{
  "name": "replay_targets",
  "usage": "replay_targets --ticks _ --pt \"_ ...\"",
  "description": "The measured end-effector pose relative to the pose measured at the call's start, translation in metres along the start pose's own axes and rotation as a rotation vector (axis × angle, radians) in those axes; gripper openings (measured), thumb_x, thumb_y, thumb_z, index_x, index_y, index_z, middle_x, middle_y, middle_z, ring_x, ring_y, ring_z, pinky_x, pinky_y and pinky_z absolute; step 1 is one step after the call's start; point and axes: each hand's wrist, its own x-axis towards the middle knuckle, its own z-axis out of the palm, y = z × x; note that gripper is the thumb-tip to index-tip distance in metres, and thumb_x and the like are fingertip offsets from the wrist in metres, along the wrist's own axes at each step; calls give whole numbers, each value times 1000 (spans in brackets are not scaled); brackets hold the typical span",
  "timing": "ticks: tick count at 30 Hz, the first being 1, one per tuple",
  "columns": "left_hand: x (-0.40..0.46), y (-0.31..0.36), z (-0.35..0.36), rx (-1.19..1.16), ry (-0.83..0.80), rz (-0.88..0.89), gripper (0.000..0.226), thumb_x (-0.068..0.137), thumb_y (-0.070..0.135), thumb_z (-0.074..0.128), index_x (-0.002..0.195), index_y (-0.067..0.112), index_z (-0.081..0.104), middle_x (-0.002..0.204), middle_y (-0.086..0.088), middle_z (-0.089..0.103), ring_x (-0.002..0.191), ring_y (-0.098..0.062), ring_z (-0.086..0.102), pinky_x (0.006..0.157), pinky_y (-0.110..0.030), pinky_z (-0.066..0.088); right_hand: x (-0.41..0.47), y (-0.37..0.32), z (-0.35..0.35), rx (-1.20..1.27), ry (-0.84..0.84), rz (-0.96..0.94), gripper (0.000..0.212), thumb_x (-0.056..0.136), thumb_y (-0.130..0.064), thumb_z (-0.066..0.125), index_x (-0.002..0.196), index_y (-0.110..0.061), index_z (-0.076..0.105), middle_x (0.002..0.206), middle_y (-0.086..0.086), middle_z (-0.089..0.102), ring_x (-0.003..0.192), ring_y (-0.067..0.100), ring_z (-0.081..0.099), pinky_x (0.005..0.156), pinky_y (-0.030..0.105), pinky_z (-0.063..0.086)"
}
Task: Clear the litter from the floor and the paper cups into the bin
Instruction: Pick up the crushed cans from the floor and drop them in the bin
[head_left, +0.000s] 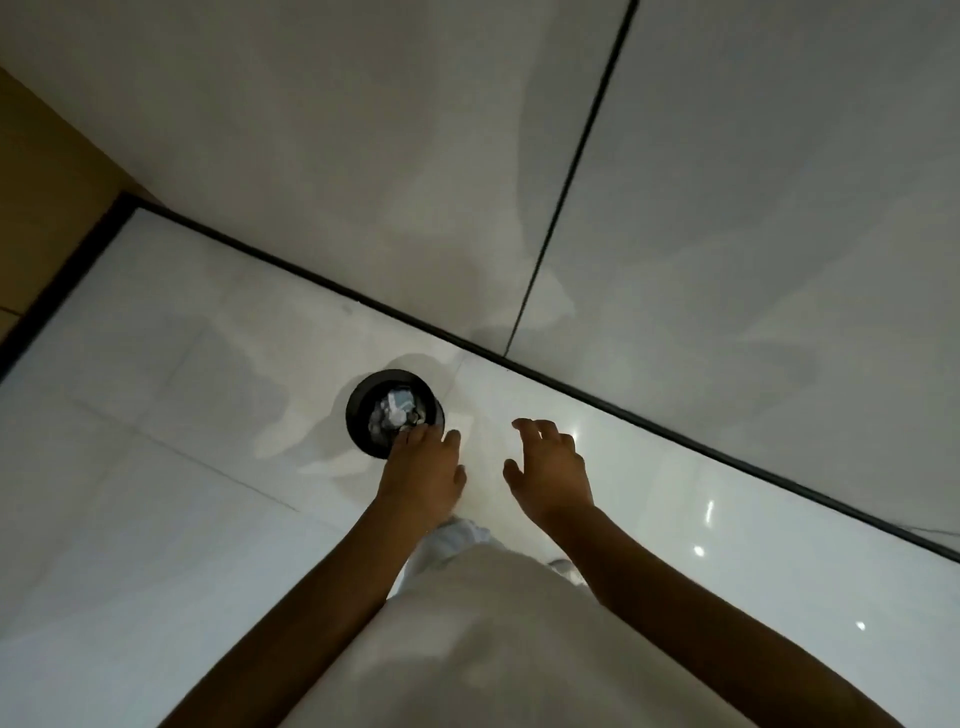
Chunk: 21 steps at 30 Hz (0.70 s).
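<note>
A small round black bin (363, 400) stands on the glossy white floor close to the wall. Crumpled white and pale litter (392, 410) lies inside it. My left hand (423, 470) hovers over the bin's near right rim, fingers pointing down toward the opening, and I see nothing held in it. To the right of the bin my right hand (550, 467) floats above the floor with its fingers spread apart and empty. No paper cups or loose litter show on the visible floor.
A grey panelled wall (363, 156) with a black vertical seam runs behind the bin, edged by a black skirting strip (597, 400). A brown surface (41, 208) fills the left corner. My pale clothing (493, 649) covers the bottom centre.
</note>
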Motion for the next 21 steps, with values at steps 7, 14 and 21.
replay_targets --ticks 7,14,21 --pt "-12 177 0 58 -6 195 48 98 36 38 140 14 36 142 -8 42 134 -24 34 114 -38 25 -98 155 -44 63 111 209 53 95 -28 50 145 -21 32 149 6 35 129 29 40 102 39 39" --pt "-23 340 3 166 -5 467 45 97 35 41 136 11 42 137 -8 46 130 -24 36 112 -34 26 -193 290 -56 223 197 524 52 96 -30 48 144 -20 30 141 6 40 122 29 43 96 38 41" --pt "-10 477 9 335 -53 728 45 96 36 43 135 11 44 137 -8 48 129 -25 38 111 -34 28 -241 385 -76 421 378 760 53 95 -30 50 144 -19 31 141 7 41 121 29 45 94 38 42"
